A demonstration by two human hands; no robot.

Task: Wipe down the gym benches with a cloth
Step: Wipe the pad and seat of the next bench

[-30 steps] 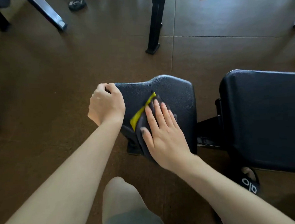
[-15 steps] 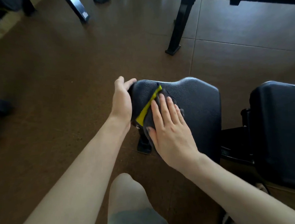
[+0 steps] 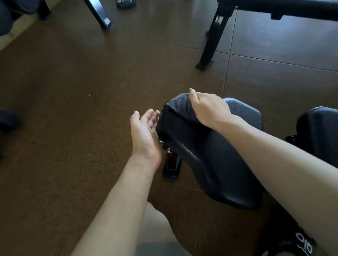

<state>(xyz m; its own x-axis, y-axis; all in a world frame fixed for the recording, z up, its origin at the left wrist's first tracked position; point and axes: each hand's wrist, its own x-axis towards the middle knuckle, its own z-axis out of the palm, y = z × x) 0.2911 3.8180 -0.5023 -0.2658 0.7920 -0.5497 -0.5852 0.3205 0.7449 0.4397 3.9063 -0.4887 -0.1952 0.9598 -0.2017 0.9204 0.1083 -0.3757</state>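
Note:
A black padded bench seat [image 3: 208,161] fills the middle right, with its back pad [image 3: 325,132] further right. My right hand [image 3: 208,106] presses a dark grey cloth [image 3: 180,108] against the seat's far left corner; the cloth drapes over that edge. My left hand [image 3: 145,129] hovers open, palm up, just left of the seat's edge, fingertips close to the pad. The seat's metal bracket and bolts [image 3: 168,149] show beneath.
Brown rubber floor all around. A second bench [image 3: 275,5] with a black leg [image 3: 211,42] stands at the back right. A small weight plate [image 3: 126,2] and a frame foot [image 3: 101,14] lie at the back. My knee [image 3: 157,225] is below.
My right hand has slid the cloth from the seat's middle to its far left corner. My left hand has let go of the seat edge and turned palm up. The view has shifted.

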